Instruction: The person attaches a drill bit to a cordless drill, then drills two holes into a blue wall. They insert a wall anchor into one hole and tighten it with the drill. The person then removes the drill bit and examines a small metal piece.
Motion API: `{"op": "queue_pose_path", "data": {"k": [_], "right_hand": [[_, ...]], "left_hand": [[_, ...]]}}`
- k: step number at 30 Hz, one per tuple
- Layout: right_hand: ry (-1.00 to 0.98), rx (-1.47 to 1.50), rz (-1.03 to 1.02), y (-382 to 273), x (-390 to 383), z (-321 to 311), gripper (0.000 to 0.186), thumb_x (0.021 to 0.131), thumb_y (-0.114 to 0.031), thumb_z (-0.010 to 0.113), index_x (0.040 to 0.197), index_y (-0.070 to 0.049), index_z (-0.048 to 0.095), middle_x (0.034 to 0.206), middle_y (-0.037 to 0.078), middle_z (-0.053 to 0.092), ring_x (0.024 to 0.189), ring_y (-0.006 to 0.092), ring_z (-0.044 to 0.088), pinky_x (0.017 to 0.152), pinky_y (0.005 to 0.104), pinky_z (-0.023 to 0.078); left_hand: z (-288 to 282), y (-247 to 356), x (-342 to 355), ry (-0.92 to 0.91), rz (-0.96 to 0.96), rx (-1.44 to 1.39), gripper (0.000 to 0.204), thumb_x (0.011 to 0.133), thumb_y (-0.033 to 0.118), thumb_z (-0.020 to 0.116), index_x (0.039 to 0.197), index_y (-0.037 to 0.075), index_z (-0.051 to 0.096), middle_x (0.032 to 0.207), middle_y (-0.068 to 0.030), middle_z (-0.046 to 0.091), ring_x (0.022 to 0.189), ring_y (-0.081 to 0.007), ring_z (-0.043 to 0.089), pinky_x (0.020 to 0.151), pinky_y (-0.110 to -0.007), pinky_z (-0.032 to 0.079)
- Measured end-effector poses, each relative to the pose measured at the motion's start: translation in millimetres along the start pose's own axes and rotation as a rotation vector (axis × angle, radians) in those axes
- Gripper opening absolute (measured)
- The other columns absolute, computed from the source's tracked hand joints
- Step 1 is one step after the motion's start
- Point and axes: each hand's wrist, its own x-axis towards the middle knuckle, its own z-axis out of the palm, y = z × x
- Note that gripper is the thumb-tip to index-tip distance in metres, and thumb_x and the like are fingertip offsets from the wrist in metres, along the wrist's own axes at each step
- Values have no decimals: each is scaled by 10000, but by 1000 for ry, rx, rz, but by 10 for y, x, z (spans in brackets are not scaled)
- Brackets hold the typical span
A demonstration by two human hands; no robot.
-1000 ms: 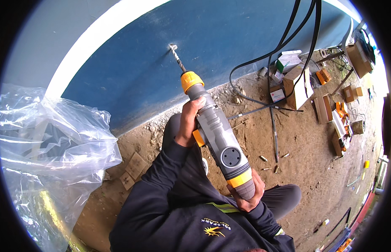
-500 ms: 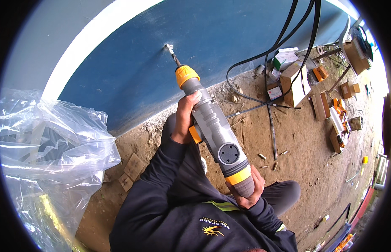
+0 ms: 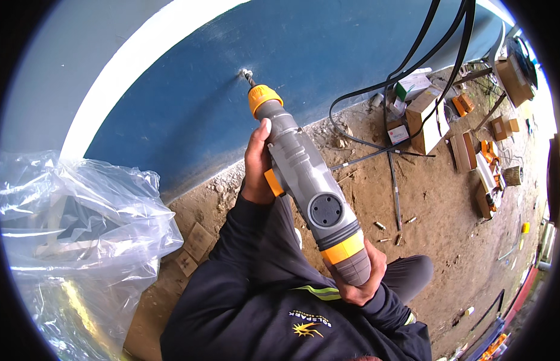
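A grey and yellow rotary hammer drill [image 3: 299, 165] lies diagonally across the middle, its yellow chuck collar toward the blue wall [image 3: 190, 102]. The fluted drill bit [image 3: 249, 78] is sunk into a chipped hole in that wall, with only a short length showing. My left hand [image 3: 258, 161] is closed around the front of the drill just behind the collar, thumb along its side. At the rear end my right hand [image 3: 365, 278] wraps the grip; some of its fingers are hidden beneath the drill.
Clear plastic sheeting [image 3: 87, 228] bunches up at the left. Black cables [image 3: 400, 66] hang and loop at the right of the drill. Cardboard boxes [image 3: 429, 123] and anchor bolts [image 3: 399, 239] lie on the dirt ground [image 3: 436, 198]. Flattened cardboard [image 3: 197, 240] is by my left arm.
The drill has moved toward the wall, and less of the bit shows outside the hole. Both hands keep their hold on the drill. The whole view has shifted slightly.
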Motion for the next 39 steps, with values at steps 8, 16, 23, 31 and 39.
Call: {"op": "queue_pose_path", "data": {"k": [8,16,23,31,39], "right_hand": [[281,-162,-232,-67,48,196,487,699,-62,884,1105,43,636,799,166,680,643,339,700,639,368,535],[305,-38,-230,84,-49,478,402,678,-56,818,1035,53,670,879,219,694,732,380,716,697,392,559],[-34,-149,-21,-80,48,168,607,678,-83,835,1203,106,598,876,228,701,716,408,721,680,421,557],[192,-269,-334,390,154,278,732,709,-112,891,1324,78,543,807,179,656,652,367,681,663,406,549],[154,-90,-212,127,160,550,617,705,-43,866,1230,93,571,833,195,683,656,349,702,615,379,531]], "left_hand": [[43,-65,47,-195,-21,-260,850,1080,639,390,1413,-131,526,1395,-282,627,1494,-464,435,1249,-592,372],[-144,-31,52,-347,-72,-241,895,1038,719,426,1416,-85,533,1581,-333,445,1422,-441,532,1143,-599,480],[-86,-4,155,-263,-31,-353,839,1061,674,412,1392,-85,548,1525,-328,506,1481,-475,451,1202,-638,413],[-274,-139,309,-307,-100,-383,789,1061,641,456,1330,-88,592,1426,-291,564,1470,-489,450,1176,-643,444],[-267,42,237,-288,-99,-356,722,1078,613,423,1282,-56,603,1245,-204,671,1500,-482,406,1180,-685,414]]}}
